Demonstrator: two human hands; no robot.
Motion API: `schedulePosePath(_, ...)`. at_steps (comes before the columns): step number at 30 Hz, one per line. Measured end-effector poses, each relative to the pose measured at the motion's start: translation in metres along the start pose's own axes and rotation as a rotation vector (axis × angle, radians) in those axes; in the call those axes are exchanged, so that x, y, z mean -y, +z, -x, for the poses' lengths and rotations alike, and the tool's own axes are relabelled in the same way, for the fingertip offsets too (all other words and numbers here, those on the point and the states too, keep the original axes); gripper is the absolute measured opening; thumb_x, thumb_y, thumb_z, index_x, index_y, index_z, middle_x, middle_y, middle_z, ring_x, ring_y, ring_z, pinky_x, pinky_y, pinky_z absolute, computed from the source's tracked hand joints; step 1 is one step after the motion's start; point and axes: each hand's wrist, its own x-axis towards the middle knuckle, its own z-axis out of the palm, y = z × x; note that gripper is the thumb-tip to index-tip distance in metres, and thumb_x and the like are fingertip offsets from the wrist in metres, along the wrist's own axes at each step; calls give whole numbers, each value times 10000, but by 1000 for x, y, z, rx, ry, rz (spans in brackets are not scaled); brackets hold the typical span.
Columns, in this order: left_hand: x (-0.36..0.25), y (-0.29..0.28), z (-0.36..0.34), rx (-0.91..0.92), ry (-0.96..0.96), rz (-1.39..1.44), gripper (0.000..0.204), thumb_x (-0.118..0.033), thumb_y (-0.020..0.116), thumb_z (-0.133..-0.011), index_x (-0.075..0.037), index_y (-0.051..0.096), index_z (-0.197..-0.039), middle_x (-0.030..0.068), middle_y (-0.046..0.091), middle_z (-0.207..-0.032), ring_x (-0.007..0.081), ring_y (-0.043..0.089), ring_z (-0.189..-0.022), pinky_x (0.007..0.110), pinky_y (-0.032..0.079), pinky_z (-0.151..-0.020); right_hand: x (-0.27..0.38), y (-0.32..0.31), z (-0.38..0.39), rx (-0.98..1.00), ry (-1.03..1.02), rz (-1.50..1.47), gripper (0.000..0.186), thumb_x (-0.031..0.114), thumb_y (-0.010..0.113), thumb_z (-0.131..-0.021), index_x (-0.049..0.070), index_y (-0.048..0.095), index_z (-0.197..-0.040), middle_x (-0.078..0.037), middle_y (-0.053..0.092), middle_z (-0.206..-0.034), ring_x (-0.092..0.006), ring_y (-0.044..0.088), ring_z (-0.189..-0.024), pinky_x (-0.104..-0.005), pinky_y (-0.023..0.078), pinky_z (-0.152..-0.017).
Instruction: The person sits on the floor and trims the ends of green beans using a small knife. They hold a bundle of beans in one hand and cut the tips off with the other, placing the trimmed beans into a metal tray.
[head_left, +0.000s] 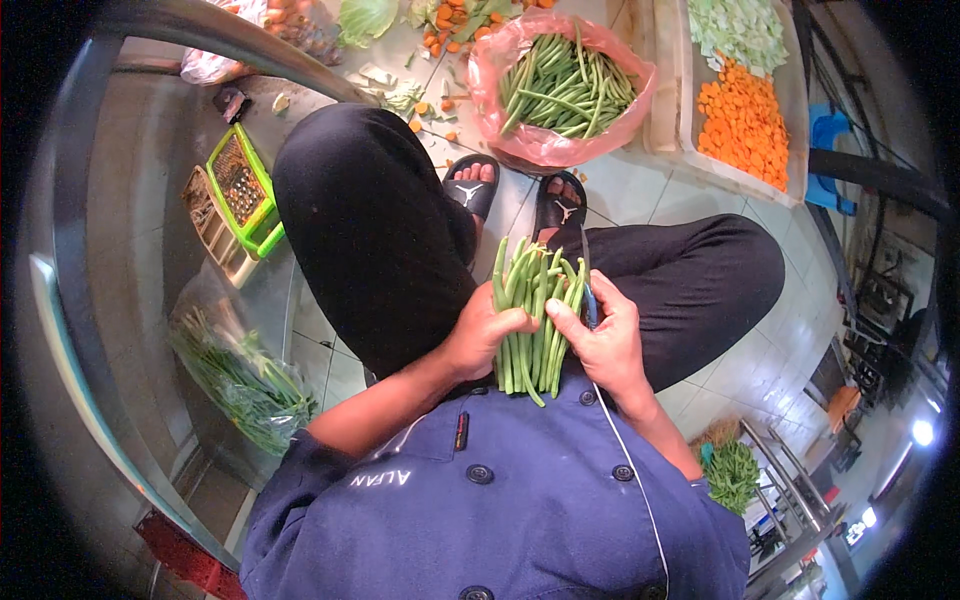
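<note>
A bunch of green beans (530, 350) stands roughly upright over my lap, its tips uneven at the far end. My left hand (484, 335) is wrapped round it from the left, thumb across the front. On the other side, my right hand (610, 340) is closed on a knife (592, 302) with a blue handle. The thin blade points away from me, close along the right side of the bunch. My right thumb presses on the beans. Part of the knife handle is hidden by the fingers.
Ahead on the tiled floor sits a pink plastic bag (640, 100) of green beans. Right of it, a tub (686, 120) holds sliced carrots (745, 125) and chopped cabbage (738, 35). Vegetable scraps (402, 98) lie near my sandals. Bagged leafy greens (245, 375) and a green basket (262, 190) are at left.
</note>
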Motion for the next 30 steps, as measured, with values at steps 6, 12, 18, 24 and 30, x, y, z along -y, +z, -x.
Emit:
schedulePosePath(6,-4,6,0,36,61,-39,459,-42,696,-877,8,564,-1314,58,656,-1178,129,632,-1055,311,510,-936,-2,-5,-2,50,41,36,215,143,761,-878,-28,664,-964,-73,620,-867,-124,571,-798,-292,480,-738)
schedulePosePath(12,-2,4,-1,25,27,-124,485,-29,717,-883,2,544,-1335,62,655,-1204,139,631,-1087,315,504,-961,-6,-4,-1,35,60,3,219,144,743,-904,-23,666,-1023,-72,681,-923,-110,615,-843,-288,508,-775)
schedulePosePath(18,-2,9,-1,-69,64,-52,575,-34,707,-844,0,514,-1386,70,635,-1209,175,620,-1115,354,488,-996,-5,-5,0,71,155,-202,253,130,706,-939,-19,664,-1139,-65,724,-987,-93,652,-888,-287,537,-800)
schedulePosePath(24,0,2,-3,-11,71,-162,575,-20,689,-857,4,505,-1401,85,610,-1284,169,592,-1179,358,469,-1027,-3,-6,-3,85,147,4,267,117,698,-938,-23,660,-1163,-67,733,-1001,-97,662,-878,-280,541,-793)
schedulePosePath(30,-9,10,-4,-8,110,-177,585,-23,689,-867,4,496,-1418,81,607,-1312,171,579,-1200,351,439,-1058,-6,0,-3,-39,148,-147,217,141,712,-941,3,700,-1108,-61,742,-966,-92,668,-852,-277,540,-777)
